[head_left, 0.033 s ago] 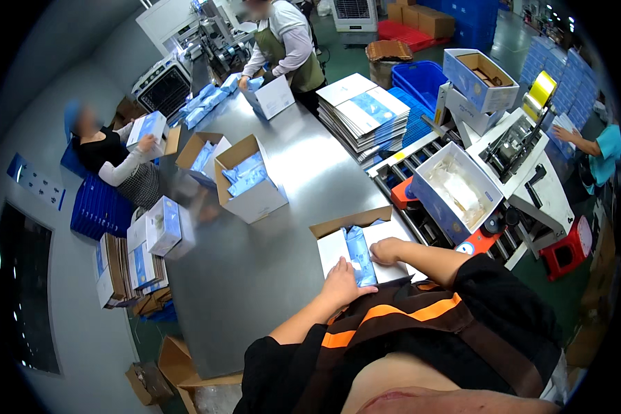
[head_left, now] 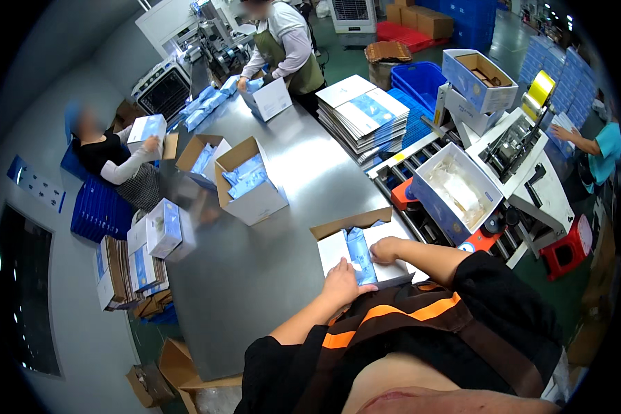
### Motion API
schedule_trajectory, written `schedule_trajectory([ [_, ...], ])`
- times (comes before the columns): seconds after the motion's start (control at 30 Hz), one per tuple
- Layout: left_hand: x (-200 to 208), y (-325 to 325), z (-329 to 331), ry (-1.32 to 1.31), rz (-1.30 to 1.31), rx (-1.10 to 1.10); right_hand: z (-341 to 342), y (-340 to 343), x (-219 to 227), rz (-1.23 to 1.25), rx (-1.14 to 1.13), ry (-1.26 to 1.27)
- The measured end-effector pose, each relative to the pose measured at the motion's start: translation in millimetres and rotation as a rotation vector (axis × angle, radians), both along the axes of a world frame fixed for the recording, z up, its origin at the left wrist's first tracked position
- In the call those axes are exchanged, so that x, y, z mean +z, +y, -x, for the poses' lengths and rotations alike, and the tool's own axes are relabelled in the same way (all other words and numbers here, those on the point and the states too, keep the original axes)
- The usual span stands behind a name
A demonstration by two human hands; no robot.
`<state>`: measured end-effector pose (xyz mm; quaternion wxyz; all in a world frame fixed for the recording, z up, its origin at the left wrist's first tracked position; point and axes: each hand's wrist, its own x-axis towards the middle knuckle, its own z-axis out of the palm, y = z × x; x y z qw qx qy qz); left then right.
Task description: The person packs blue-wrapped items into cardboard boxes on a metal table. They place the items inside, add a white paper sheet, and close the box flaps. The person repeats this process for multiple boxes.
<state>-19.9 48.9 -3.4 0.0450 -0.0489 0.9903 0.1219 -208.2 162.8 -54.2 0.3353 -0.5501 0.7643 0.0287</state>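
Note:
In front of me a white carton (head_left: 332,250) stands with its flaps up or folded over and blue pouches (head_left: 359,255) showing in the gap between. My left hand (head_left: 341,281) lies on the left white flap, fingers stretched out and thumb along the near edge. On the other side, my right hand (head_left: 386,250) is closed, its fingers bent down at the inner edge of the right flap (head_left: 390,272), beside the pouches. The tips of those fingers are hidden, so what they grip does not show.
Two open cartons of blue pouches (head_left: 247,176) stand farther up the metal table (head_left: 255,276). Right of me, a roller conveyor (head_left: 410,162) carries a filled carton (head_left: 455,190) into a taping machine (head_left: 514,148). Flattened cartons (head_left: 366,110) are stacked beyond. Co-workers handle boxes at the far and left sides.
My hands and the carton stay in place. The co-worker at the left has shifted a hand and tilted the held box slightly.

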Motion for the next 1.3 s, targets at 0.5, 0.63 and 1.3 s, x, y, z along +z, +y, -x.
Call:
schedule_trajectory([
  [0.5,-90.8,-4.4,18.1,0.582,-0.254,0.227,6.0,-16.7,39.7,0.205,0.023,0.377],
  [0.63,-88.6,-4.1,16.3,0.621,-0.222,0.225,9.0,-51.0,102.3,0.990,-0.248,0.330],
  [1.3,-22.7,-44.3,45.9,0.136,0.084,-0.146,-52.3,32.9,-11.8,0.724,-0.086,0.302],
])
